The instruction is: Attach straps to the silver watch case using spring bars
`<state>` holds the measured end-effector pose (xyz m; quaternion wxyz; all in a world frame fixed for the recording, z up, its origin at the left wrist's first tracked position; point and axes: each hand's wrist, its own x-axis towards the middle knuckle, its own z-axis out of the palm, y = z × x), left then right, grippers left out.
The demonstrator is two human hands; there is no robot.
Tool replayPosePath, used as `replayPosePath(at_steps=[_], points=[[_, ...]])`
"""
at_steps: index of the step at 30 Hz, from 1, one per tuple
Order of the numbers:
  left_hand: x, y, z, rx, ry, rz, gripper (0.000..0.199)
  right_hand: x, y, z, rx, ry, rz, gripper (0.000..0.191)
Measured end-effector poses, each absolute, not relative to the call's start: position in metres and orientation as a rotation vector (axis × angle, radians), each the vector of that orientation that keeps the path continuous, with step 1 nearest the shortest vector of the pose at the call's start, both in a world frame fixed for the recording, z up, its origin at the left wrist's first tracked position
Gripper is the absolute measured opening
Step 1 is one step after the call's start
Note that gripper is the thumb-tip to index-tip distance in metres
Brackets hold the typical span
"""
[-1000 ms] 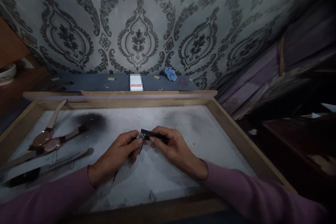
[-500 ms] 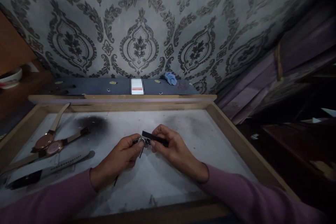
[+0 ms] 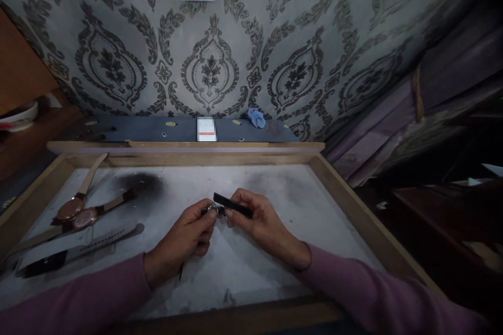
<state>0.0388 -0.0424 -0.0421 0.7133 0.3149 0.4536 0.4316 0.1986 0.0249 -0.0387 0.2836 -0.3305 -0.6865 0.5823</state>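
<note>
Over the middle of the tray, my left hand [image 3: 192, 230] is closed round a small watch [image 3: 212, 208] with a shiny silver case; the fingers hide part of it. My right hand [image 3: 257, 220] pinches a flat black strap [image 3: 231, 204], which meets the watch's right side. Whether the strap is joined to the case I cannot tell. A thin dark strip [image 3: 181, 271] shows below my left wrist. To the left lie two rose-gold watches, a larger one [image 3: 70, 209] and a smaller one [image 3: 84, 218]. In front of them is a pale strap with holes [image 3: 108, 238].
A wooden rim [image 3: 346, 199] surrounds the white tray floor [image 3: 275, 277]. Behind it, a dark blue cloth [image 3: 149, 126] carries a lit phone [image 3: 206, 129] and a crumpled blue cloth [image 3: 256, 118]. A white bowl [image 3: 21, 118] stands at far left; a purple curtain [image 3: 377, 120] hangs right.
My left hand has turned slightly, and the thin dark strip under the watch no longer shows between the hands. My right hand keeps its pinch on the black strap. The view has shifted a little.
</note>
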Motion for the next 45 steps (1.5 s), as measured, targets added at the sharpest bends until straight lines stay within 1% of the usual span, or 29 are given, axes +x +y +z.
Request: replayPosePath(at_steps=[6, 17, 25, 31, 35, 40, 45], points=[[0.0379, -0.042, -0.0421, 0.725, 1.009, 0.986, 0.041, 0.1987, 0.0256, -0.0407, -0.855, -1.85, 1.553, 0.019], [0.0384, -0.0405, -0.0468, 0.766, 1.024, 1.022, 0.033, 0.1983, 0.0251, -0.0397, -0.844, -1.86, 1.55, 0.019], [0.0391, -0.041, -0.0475, 0.809, 1.059, 1.027, 0.032, 0.197, 0.0241, -0.0405, -0.821, -1.842, 1.628, 0.019], [0.0384, -0.0414, -0.0462, 0.854, 1.064, 1.009, 0.035, 0.1981, 0.0236, -0.0404, -0.818, -1.8, 1.717, 0.021], [0.0385, -0.0407, -0.0449, 0.861, 1.103, 1.005, 0.03, 0.1976, 0.0233, -0.0392, -0.817, -1.77, 1.772, 0.024], [0.0384, -0.0398, -0.0423, 0.889, 1.117, 1.005, 0.023, 0.1961, 0.023, -0.0367, -0.818, -1.799, 1.761, 0.025], [0.0346, -0.0386, -0.0394, 0.892, 1.123, 1.001, 0.025, 0.1976, 0.0242, -0.0325, -0.787, -1.83, 1.698, 0.025]])
